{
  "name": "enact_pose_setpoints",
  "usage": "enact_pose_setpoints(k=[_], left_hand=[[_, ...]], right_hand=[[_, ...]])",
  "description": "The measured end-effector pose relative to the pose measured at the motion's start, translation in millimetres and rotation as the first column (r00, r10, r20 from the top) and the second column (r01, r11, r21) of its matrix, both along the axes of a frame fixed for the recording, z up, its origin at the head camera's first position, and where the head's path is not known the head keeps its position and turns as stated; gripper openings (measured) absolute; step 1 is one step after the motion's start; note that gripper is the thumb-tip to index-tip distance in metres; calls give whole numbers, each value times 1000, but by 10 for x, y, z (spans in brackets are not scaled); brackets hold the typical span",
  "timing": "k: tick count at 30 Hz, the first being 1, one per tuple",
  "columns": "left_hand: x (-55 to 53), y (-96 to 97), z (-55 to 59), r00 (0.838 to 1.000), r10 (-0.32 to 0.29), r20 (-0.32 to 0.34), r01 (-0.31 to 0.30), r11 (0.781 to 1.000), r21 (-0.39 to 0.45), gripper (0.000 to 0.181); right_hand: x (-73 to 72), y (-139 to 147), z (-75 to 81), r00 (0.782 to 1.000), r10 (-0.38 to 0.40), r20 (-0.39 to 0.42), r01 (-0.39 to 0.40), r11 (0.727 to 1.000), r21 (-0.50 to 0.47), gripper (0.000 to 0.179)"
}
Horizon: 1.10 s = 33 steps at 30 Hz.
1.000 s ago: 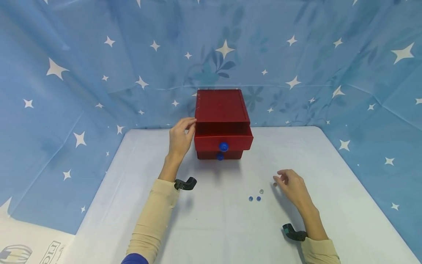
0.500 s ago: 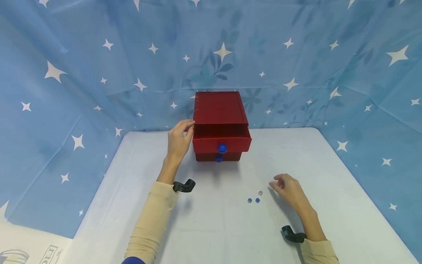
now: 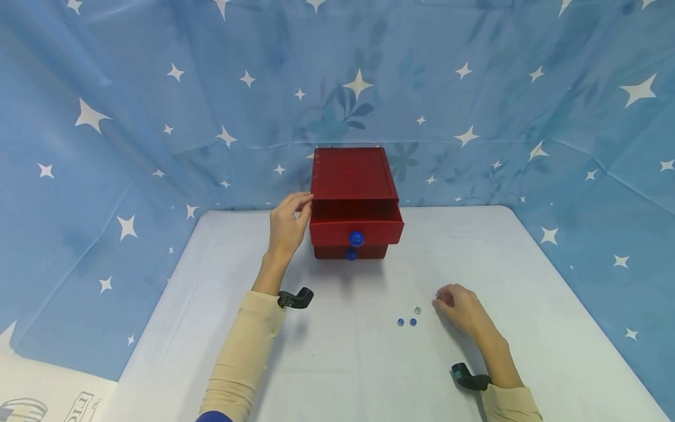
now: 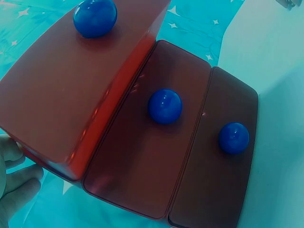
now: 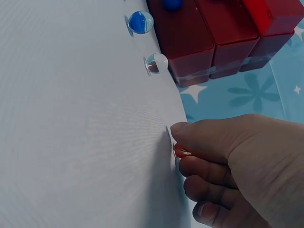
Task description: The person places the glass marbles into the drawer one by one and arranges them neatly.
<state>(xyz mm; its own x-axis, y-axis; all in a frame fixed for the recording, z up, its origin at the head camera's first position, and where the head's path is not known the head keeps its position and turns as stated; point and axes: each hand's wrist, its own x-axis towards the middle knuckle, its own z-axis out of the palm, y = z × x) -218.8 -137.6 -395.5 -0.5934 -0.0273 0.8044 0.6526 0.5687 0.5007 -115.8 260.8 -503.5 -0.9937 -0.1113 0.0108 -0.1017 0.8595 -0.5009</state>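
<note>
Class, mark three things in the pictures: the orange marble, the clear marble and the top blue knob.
Orange marble (image 5: 181,151), right wrist view: its exposed side.
Clear marble (image 3: 418,310), head view: its middle.
Top blue knob (image 4: 95,18), left wrist view: its rounded front.

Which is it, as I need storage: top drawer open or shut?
Open: the top drawer juts out beyond the middle drawer.

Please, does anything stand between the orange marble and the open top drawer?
Only the front of the top drawer stands in the way; the orange marble probably must rise over it. The other three marbles lie aside.
</note>
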Motion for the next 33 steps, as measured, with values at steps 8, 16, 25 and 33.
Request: enact_pose_setpoints(k=[8,16,25,33], left_hand=[[7,4,6,1000,6,19,-5,1000,-8,18],[-3,0,-14,1000,0,5,0,1000,-1,19],[17,-1,-29,1000,7,6,-6,1000,-14,18],[-14,2,-19,1000,10,-10,-10,1000,-15,18]], right_hand=[[-6,19,-26,1000,14,-10,-14,1000,-3,23],[4,11,-22,999,19,-39,-19,1000,-1,20],[14,2,-22,1000,10,-15,-10,1000,7,20],[-27,-18,60,996,12,-93,-12,1000,1,20]])
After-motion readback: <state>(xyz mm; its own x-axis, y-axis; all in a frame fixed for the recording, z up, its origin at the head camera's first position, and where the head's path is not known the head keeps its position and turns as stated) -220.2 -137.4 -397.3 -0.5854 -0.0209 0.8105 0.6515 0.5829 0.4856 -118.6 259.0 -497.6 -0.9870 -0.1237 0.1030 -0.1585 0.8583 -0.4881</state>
